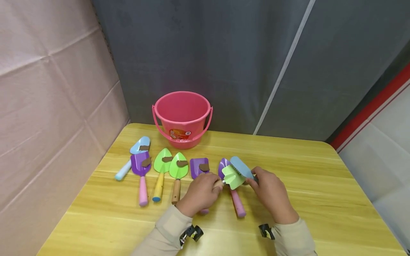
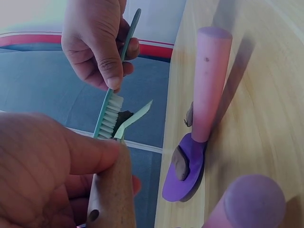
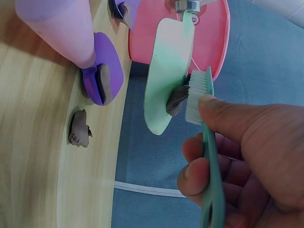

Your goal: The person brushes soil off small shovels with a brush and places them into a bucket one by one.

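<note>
My left hand grips the wooden handle of a small green rake with a scalloped end, raised over the table. Stuck on its blade is a dark brown lump, clay-like. My right hand holds a blue-green brush by its handle, thumb near the head. The white bristles meet the lump and blade. Under the rake lies a purple trowel with a pink handle and a brown lump on it. A purple square shovel lies partly hidden behind my left hand.
A pink bucket stands at the back. To the left lie two green trowels, one with a yellow handle, a purple shovel and a light-blue trowel, each bearing a brown lump. Another loose lump rests on the wooden table.
</note>
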The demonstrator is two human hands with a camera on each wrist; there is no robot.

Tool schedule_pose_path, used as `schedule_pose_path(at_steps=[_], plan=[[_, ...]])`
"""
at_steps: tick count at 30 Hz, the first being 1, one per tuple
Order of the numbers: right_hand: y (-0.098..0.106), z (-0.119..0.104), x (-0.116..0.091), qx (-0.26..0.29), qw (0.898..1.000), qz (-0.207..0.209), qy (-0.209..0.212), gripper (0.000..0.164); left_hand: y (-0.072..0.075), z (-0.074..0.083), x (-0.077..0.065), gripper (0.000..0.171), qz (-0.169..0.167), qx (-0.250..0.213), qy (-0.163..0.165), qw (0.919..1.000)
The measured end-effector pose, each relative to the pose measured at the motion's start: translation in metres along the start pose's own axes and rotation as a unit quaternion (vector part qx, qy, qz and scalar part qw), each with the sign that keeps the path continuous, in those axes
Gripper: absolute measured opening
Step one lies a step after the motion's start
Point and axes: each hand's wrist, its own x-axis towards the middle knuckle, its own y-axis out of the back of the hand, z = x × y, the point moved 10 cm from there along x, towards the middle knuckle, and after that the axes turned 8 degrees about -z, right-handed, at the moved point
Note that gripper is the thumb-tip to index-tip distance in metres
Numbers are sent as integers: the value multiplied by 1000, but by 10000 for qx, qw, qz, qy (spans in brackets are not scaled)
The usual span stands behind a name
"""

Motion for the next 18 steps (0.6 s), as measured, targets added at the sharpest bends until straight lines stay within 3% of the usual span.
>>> schedule_pose_path(at_steps=[18], plan=[[11, 18, 0, -103, 9994, 314, -123, 26, 0, -3, -2, 6, -28, -40, 130, 9999]])
